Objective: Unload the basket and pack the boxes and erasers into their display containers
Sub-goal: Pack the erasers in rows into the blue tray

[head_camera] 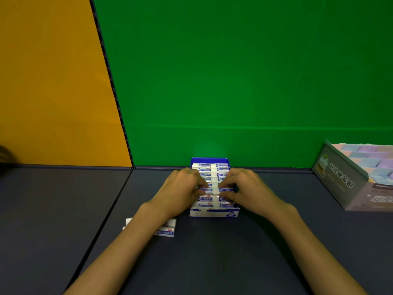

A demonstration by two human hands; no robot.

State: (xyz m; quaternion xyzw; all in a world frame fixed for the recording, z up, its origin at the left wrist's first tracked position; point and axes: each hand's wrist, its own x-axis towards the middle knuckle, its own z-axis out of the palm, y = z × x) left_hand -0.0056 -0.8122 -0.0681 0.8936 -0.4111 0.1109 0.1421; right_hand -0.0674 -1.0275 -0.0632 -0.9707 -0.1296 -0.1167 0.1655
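Note:
A blue-and-white eraser display box (213, 213) stands at the middle of the dark table, filled with rows of white erasers in blue sleeves (210, 174). My left hand (180, 188) lies over the box's left side, its curled fingers on the erasers near the middle. My right hand (244, 186) mirrors it on the right side, fingertips and thumb pinching an eraser in the row. Loose erasers (167, 231) lie on the table left of the box, partly hidden under my left forearm. The basket is out of sight.
A grey display carton (340, 177) holding pastel blue and purple boxes stands at the right edge of the table. A green wall rises behind the table and an orange wall to the left. A seam (119, 194) runs diagonally across the tabletop on the left.

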